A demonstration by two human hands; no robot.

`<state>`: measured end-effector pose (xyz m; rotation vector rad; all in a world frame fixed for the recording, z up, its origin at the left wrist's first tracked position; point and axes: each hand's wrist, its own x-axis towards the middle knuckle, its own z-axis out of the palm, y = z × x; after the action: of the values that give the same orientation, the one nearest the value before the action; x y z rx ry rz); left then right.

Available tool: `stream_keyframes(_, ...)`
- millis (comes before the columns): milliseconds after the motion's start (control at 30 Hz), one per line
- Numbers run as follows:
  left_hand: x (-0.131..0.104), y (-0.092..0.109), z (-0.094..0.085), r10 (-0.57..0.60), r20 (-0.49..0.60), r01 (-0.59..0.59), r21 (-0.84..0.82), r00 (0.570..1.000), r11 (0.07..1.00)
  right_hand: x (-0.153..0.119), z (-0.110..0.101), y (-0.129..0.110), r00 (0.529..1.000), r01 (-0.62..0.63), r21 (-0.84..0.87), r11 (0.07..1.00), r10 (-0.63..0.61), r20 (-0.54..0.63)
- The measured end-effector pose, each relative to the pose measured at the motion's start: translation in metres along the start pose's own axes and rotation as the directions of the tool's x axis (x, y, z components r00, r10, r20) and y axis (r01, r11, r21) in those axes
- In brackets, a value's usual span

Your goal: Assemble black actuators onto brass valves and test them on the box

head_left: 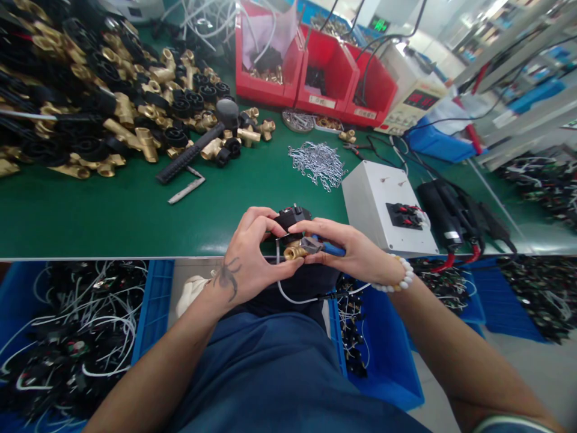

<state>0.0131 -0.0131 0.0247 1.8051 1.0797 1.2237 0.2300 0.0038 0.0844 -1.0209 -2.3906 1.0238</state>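
Over the near edge of the green bench, my left hand [252,252] grips a brass valve [294,251] with a black housing [293,218] on top. A white cable [288,298] hangs in a loop from this assembly. My right hand [349,245] is closed around blue-handled pliers [332,248]; their grey jaws lie against the brass body. Its index finger also touches the black housing. What the jaws grip, if anything, is too small to make out. Beyond my hands lies a pile of small metal clips [317,165].
Brass valves with black caps [144,135] are heaped at left, beside a black-handled hammer [198,147] and a hex key [187,185]. Red bins [270,90] stand behind. At right are a grey switch box [383,207] and a power supply [410,99]. Blue crates [157,300] sit below.
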Motion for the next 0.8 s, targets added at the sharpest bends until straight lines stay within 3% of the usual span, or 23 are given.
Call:
stream_keyframes(133,0.001,0.001,-0.001,-0.012,0.006,0.012,-0.012,1.000,1.000,-0.005,-0.004,-0.010,0.996,-0.035,-0.061,0.998,0.030,-0.081)
stream_keyframes(200,0.001,0.002,-0.001,-0.022,0.006,0.022,-0.004,1.000,1.000,-0.011,-0.007,-0.017,0.971,-0.087,-0.141,0.986,0.052,-0.232)
stream_keyframes(233,0.001,0.002,-0.001,-0.027,0.006,0.027,0.005,1.000,1.000,-0.014,-0.008,-0.019,0.932,-0.123,-0.186,0.975,0.049,-0.359)
stream_keyframes(300,0.002,0.002,-0.001,-0.033,0.007,0.033,0.022,0.999,0.999,-0.018,-0.009,-0.019,0.773,-0.190,-0.278,0.942,-0.032,-0.634)
stream_keyframes(333,0.002,0.002,-0.002,-0.033,0.009,0.032,0.029,0.999,0.999,-0.020,-0.008,-0.018,0.722,-0.222,-0.331,0.917,-0.074,-0.688)
stream_keyframes(367,0.002,0.002,-0.002,-0.028,0.012,0.028,0.033,1.000,0.999,-0.021,-0.007,-0.017,0.733,-0.249,-0.393,0.885,-0.093,-0.673)
stream_keyframes(467,0.002,0.002,-0.002,-0.011,0.016,0.010,0.041,1.000,0.999,-0.021,-0.005,-0.013,0.926,-0.235,-0.575,0.784,0.001,-0.377)
stream_keyframes(500,0.003,0.002,-0.002,-0.009,0.016,0.008,0.042,1.000,0.999,-0.021,-0.005,-0.013,0.946,-0.222,-0.593,0.774,0.024,-0.323)
stream_keyframes(533,0.003,0.002,-0.002,-0.009,0.017,0.008,0.041,1.000,0.999,-0.021,-0.005,-0.014,0.935,-0.213,-0.587,0.781,-0.011,-0.354)
stream_keyframes(567,0.003,0.001,-0.002,-0.011,0.019,0.011,0.041,1.000,0.999,-0.021,-0.005,-0.015,0.889,-0.210,-0.561,0.801,-0.082,-0.450)
stream_keyframes(633,0.003,0.001,-0.003,-0.013,0.025,0.012,0.041,1.000,0.999,-0.021,-0.003,-0.017,0.706,-0.213,-0.499,0.840,-0.221,-0.673)
stream_keyframes(667,0.002,0.001,-0.002,-0.013,0.028,0.011,0.042,1.000,0.999,-0.021,-0.002,-0.017,0.658,-0.216,-0.489,0.845,-0.244,-0.713)
stream_keyframes(700,0.002,0.001,-0.002,-0.013,0.030,0.012,0.042,0.999,0.999,-0.020,-0.001,-0.017,0.686,-0.228,-0.497,0.837,-0.224,-0.692)
stream_keyframes(767,0.002,0.000,-0.002,-0.012,0.028,0.011,0.039,1.000,0.999,-0.019,-0.002,-0.017,0.879,-0.259,-0.551,0.793,-0.043,-0.475)
stream_keyframes(800,0.002,0.000,-0.002,-0.013,0.026,0.011,0.040,1.000,0.999,-0.019,-0.003,-0.017,0.939,-0.260,-0.584,0.769,0.061,-0.338)
